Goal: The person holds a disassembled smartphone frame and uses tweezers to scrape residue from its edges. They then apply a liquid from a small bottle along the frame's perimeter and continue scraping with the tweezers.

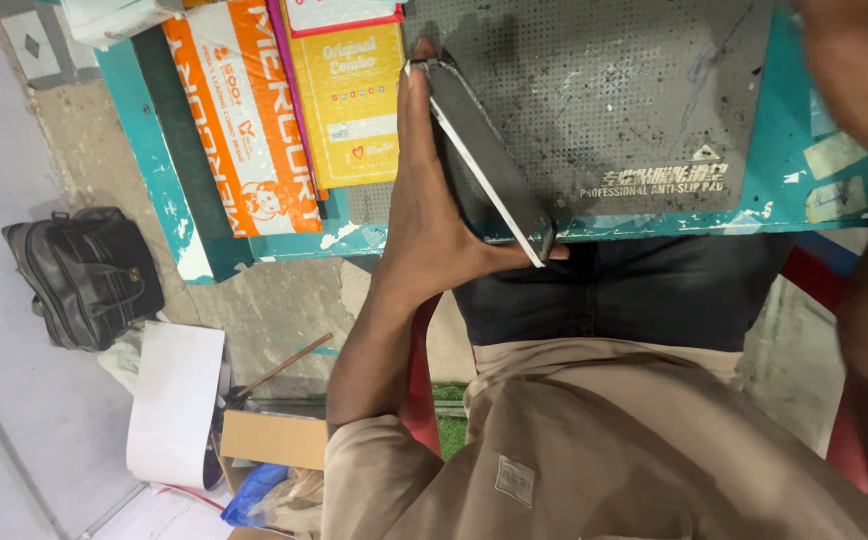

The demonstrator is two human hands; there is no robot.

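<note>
My left hand point(426, 205) grips a dark smartphone point(487, 158) by its edges, fingertips at its top end and thumb at its bottom end. The phone is tilted on edge, showing its silver side frame, above the front of a grey anti-slip mat point(614, 90) on a teal workbench point(159, 150). My right hand point(859, 70) is raised at the top right, blurred and close to the camera; whether it holds anything cannot be seen.
An orange-and-white box point(244, 120) and a yellow box point(349, 100) lie on the bench's left part. On the floor at left are a black bag point(84, 275), a white sheet point(174, 400), cardboard point(274, 440) and a thin stick point(284, 365). My lap and a red seat sit below.
</note>
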